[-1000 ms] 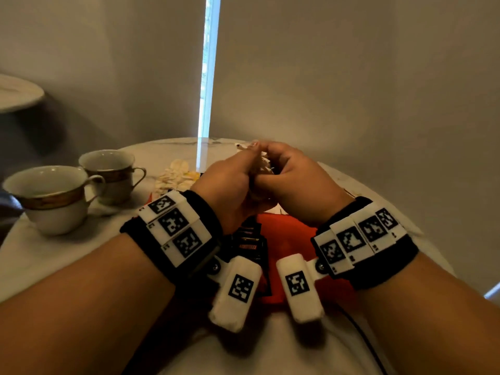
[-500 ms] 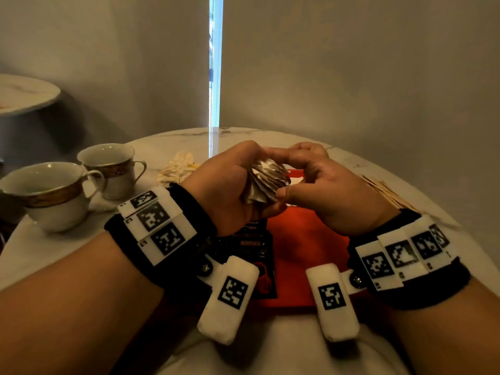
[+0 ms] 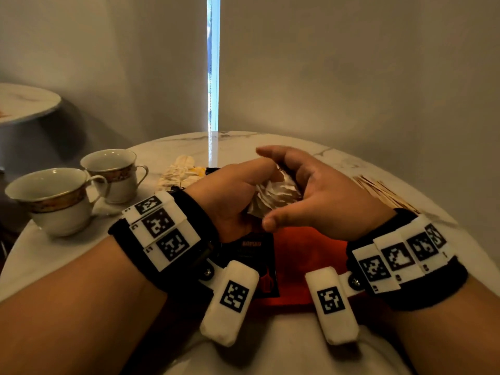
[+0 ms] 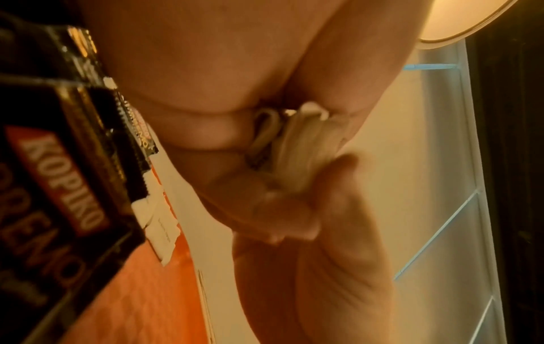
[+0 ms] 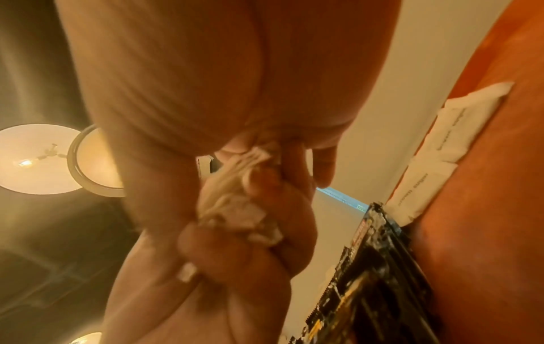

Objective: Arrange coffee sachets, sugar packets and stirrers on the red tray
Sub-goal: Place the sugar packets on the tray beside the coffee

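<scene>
Grips a crumpled bunch of sugar packets (image 3: 273, 197) in the left hand (image 3: 230, 196), fingers curled tight round it, above the far part of the red tray (image 3: 305, 255). Opens the right hand (image 3: 324, 196) wide, fingers spread and holding nothing, just beside the bunch, where half a second ago it pinched the same packets. Leaves the whole bunch to the left fingers alone, probably freeing the right ones to peel off single packets or reach elsewhere.

Below the left fingers: black coffee sachets (image 3: 251, 255) already lying on the tray, with a few white packets (image 5: 441, 144) beside them. Below the right fingers: bare red surface, good room to set sugar down. Right of the right fingers: stirrers (image 3: 384, 193) on the counter (image 3: 270, 353), not yet on the tray and close to its rounded edge. Left of the left fingers: two cups (image 3: 54, 198), near enough to need care on any sideways sweep. Beyond them: a loose heap of more packets (image 3: 181, 171).
</scene>
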`<state>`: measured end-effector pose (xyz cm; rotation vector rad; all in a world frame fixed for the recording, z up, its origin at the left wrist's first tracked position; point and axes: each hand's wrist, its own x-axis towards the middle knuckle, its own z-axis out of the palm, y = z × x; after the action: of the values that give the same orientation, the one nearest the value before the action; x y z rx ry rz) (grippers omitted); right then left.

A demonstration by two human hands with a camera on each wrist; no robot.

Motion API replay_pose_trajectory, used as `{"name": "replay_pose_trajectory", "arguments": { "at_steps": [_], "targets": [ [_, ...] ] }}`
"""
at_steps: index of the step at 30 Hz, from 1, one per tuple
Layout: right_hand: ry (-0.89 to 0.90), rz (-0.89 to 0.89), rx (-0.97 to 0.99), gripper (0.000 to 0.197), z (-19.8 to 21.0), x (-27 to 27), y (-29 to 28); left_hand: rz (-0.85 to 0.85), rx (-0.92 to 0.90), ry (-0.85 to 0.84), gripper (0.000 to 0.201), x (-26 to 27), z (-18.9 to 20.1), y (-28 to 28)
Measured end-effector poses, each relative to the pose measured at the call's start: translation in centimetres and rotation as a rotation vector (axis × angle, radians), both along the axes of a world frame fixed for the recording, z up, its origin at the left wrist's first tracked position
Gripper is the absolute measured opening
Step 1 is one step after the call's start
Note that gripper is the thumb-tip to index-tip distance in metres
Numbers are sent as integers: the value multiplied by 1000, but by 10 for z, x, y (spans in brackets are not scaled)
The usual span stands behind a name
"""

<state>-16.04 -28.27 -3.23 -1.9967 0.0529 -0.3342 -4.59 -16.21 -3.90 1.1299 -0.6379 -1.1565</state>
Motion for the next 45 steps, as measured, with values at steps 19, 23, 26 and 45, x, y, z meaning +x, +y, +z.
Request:
{"name": "replay_pose_trajectory", "arguments": {
  "at_steps": [19, 23, 26, 45],
  "targets": [
    [-141, -92, 66, 38, -6, 8, 4, -90, -104, 159, 46, 1, 7, 4],
    [-103, -66, 91, 34, -4, 6, 6, -126, -74, 131, 49, 4, 5, 3],
    [-87, -56, 86, 40, -6, 7, 3, -152, -100, 152, 51, 5, 3, 2],
    [-56, -83, -56, 48, -3, 3, 6, -161, -70, 147, 47, 6, 0, -1]
  ]
}}
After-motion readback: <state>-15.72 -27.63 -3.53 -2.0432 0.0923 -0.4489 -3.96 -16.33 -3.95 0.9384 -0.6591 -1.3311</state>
